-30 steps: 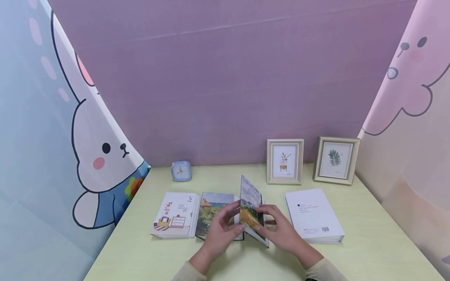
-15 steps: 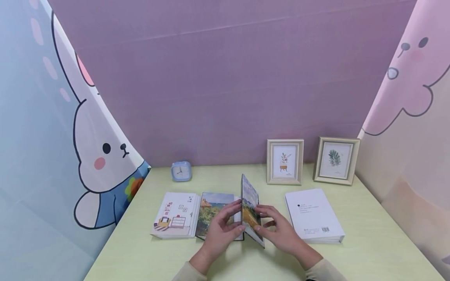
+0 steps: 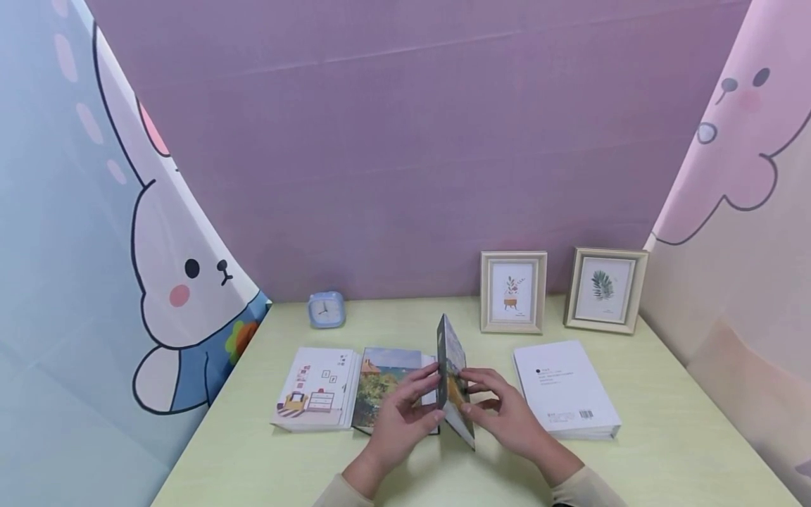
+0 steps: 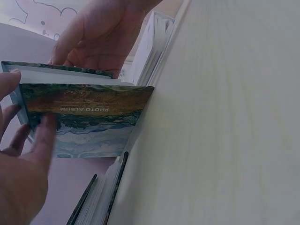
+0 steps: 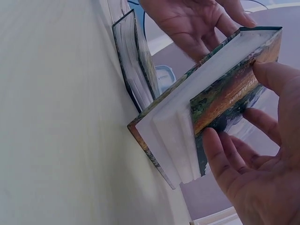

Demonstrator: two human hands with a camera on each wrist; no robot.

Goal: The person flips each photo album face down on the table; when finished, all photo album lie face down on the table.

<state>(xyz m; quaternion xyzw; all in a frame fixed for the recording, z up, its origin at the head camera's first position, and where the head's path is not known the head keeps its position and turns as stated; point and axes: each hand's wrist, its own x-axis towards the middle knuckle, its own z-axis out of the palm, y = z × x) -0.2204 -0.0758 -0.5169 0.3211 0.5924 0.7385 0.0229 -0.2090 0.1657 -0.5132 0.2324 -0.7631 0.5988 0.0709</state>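
A photo album (image 3: pixel 452 362) with a painted landscape cover stands upright on its edge between both hands, nearly edge-on in the head view. The left hand (image 3: pixel 402 426) holds its spine side, thumb on one cover. From the other side the right hand (image 3: pixel 507 415) pinches the far cover between thumb and fingers. In the left wrist view, "PHOTO ALBUM" is printed on the cover. White pages show between the parted covers in the right wrist view. Just left of it lies another painted-cover album (image 3: pixel 383 380), partly behind the left hand.
A white album with a furniture drawing (image 3: pixel 317 387) lies far left, a plain white album (image 3: pixel 567 387) right. Behind stand a blue alarm clock (image 3: pixel 327 310) and two picture frames (image 3: pixel 513 292) before a purple cloth backdrop (image 3: pixel 405 155). Everything is on a pale green table (image 3: pixel 241 451).
The upright photo album has turned from showing its painted cover to nearly edge-on, its lower end swinging slightly left. Both hands stay almost in place around it.
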